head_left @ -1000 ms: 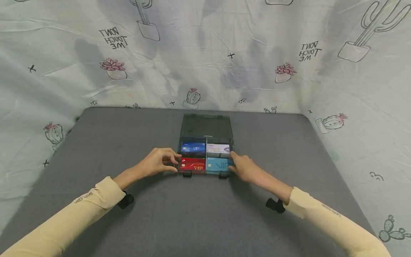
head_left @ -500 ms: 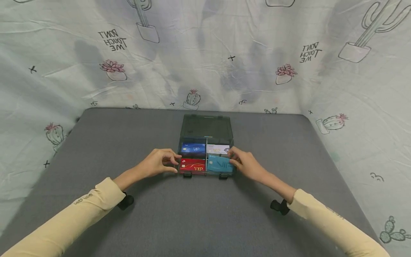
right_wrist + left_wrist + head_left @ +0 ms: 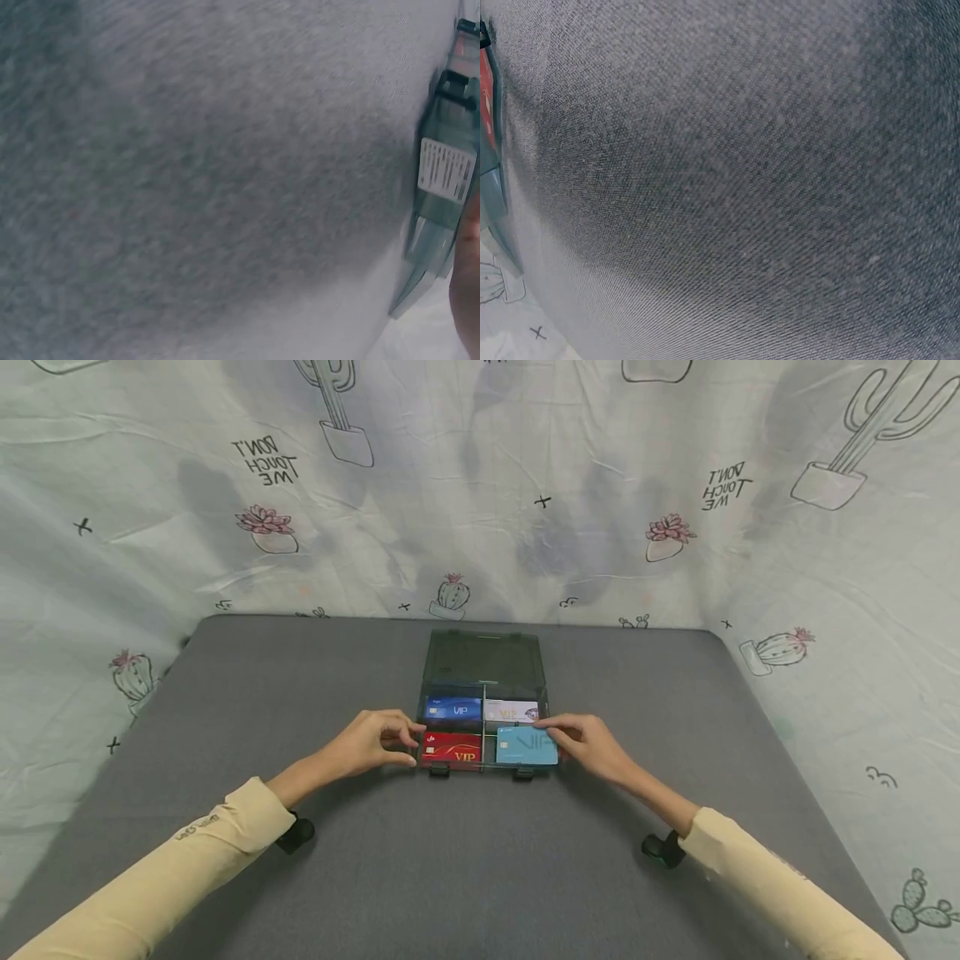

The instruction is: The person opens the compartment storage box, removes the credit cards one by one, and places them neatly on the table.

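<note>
- Left hand [image 3: 367, 745] at 9 o'clock of the box [image 3: 482, 660], fingers curled against its left wall beside the red card [image 3: 452, 749].
- Right hand [image 3: 592, 746] at 3 o'clock pinches the light-blue card [image 3: 525, 747], raised over the near-right compartment.
- Grey tabletop [image 3: 465, 860] carries the box.

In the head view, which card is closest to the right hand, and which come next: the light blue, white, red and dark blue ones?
From the right hand:
1. Light blue card, pinched in that hand, front right.
2. White card, back right compartment.
3. Red card, front left.
4. Dark blue card, back left.
</note>
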